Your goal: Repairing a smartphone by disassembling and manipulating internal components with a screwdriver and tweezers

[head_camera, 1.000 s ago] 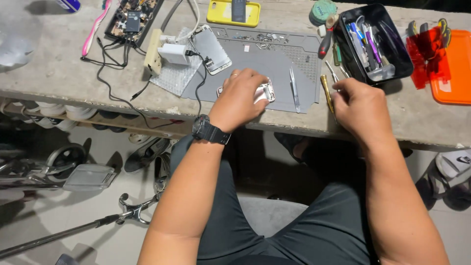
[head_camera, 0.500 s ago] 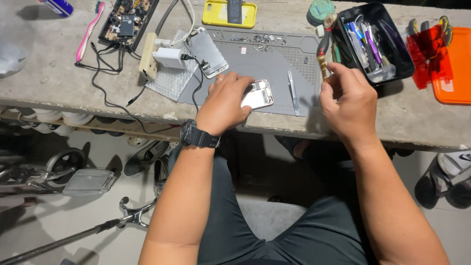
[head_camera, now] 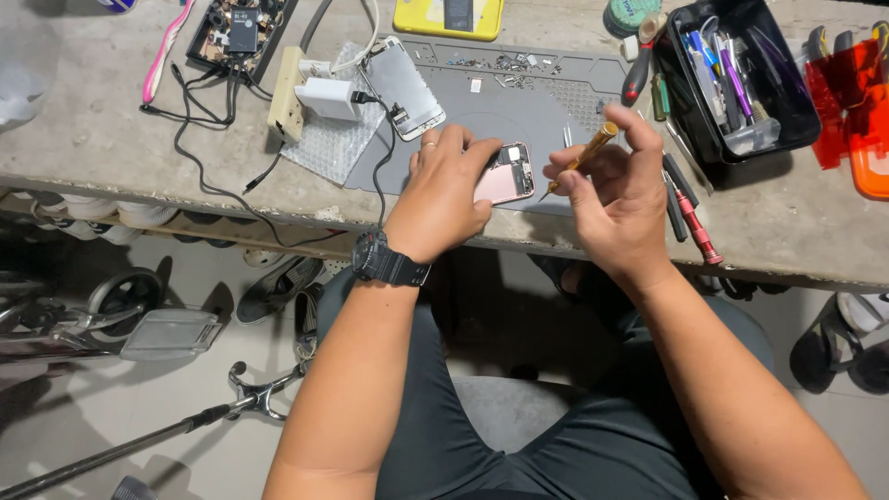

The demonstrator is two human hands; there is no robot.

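Two bare hands are working over a grey repair mat (head_camera: 519,102) that is lying on a worn concrete bench (head_camera: 93,139), seen from the head camera looking straight down. The left hand (head_camera: 444,190), with a black watch (head_camera: 389,261) on its wrist, is pressing down on an opened phone (head_camera: 507,176) with a pink shell, its fingers spread over the phone's left part and holding it flat near the mat's front edge. The right hand (head_camera: 616,199) is pinching a gold-handled screwdriver (head_camera: 579,159) between thumb and fingers, and the tool is slanting down to the left so that its tip is sitting just beside the phone's right edge; whether it is touching cannot be told. A detached phone screen (head_camera: 405,85) is lying at the mat's left end, partly on a sheet of bubble wrap (head_camera: 324,148), with a white charger block (head_camera: 324,97) just beside it. A black tool tray (head_camera: 736,79) is standing to the right of the mat, and a red-handled screwdriver (head_camera: 694,227) is lying on the bench near the right wrist. A yellow case (head_camera: 449,18) is resting beyond the mat's far edge.
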